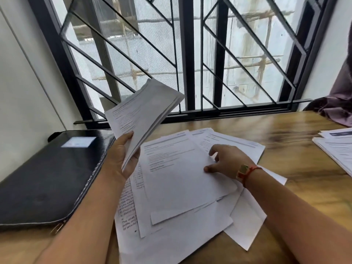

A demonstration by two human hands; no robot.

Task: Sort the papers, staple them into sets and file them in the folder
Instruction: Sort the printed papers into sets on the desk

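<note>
**Wooden desk (pixel 289 128) below barred window: sorting stage, slip hazards**

Left hand (pixel 122 157) pinches a sheaf (pixel 144 111) by its near corner, thumb on top, and holds it raised. Right hand (pixel 226 161) sets its thumb on the top sheet of the loose papers (pixel 181 187). Whether the bent fingers hook the sheet's edge cannot be determined. The closed black folder (pixel 47 178) lies left of the papers, and a second stack (pixel 339 149) lies far right.

Hazards, as judged:
- The sheaf fans open at its far end. A slack pinch could release inner sheets.
- The loose papers overlap askew. Dragging one sheet could shift others and mix sets.
</note>
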